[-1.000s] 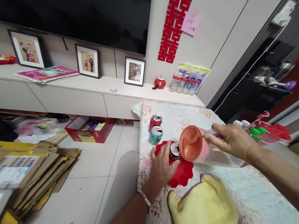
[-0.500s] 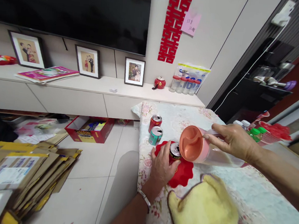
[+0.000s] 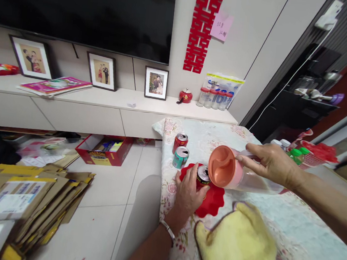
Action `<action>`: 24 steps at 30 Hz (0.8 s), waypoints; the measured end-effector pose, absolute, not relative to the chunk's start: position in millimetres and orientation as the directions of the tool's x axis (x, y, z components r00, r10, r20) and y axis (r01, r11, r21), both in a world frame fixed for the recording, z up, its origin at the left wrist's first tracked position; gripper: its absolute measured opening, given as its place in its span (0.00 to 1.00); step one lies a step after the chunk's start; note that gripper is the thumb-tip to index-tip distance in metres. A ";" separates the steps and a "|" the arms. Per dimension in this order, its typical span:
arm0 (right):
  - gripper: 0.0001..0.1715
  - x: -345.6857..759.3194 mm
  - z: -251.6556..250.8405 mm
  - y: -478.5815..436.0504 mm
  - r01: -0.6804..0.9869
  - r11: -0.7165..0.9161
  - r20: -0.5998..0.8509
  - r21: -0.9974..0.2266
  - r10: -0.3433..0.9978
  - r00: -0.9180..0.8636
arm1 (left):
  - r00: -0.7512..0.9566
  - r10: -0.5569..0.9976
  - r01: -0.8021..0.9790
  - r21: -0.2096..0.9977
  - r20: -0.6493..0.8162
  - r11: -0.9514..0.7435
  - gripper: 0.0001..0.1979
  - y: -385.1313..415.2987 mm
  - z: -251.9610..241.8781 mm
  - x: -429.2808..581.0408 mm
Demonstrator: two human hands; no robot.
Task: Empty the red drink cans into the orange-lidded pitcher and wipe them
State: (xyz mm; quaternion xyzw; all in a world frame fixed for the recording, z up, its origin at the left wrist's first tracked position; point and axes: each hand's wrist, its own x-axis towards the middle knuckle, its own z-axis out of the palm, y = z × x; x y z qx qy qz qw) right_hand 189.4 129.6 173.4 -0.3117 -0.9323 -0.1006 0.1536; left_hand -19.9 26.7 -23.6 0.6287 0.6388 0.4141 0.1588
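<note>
My left hand [image 3: 189,189] is wrapped round a dark drink can [image 3: 203,173] with an opened top. That can stands on a red scalloped tray [image 3: 211,206]. In my right hand [image 3: 268,160] is the handle of a clear pitcher [image 3: 256,182] with a pink-orange lid [image 3: 221,167]. The pitcher lies tipped almost sideways, its lid end close beside the can's top. No stream of liquid can be made out. A teal can [image 3: 181,158] and a red can [image 3: 180,142], both opened, stand just beyond the tray.
A yellow plush cloth [image 3: 242,244] lies near me on the flowered tablecloth [image 3: 311,231]. Green-capped bottles [image 3: 296,155] and a pink basket [image 3: 314,159] stand at the right. Flattened cardboard [image 3: 36,198] and a red box [image 3: 104,151] are on the floor at left.
</note>
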 end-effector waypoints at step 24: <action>0.28 190.0 174.6 128.3 0.624 0.777 0.326 0.082 0.571 -0.754 | -0.165 0.926 0.711 0.692 0.339 -0.127 0.36 27.2 -24.3 -19.4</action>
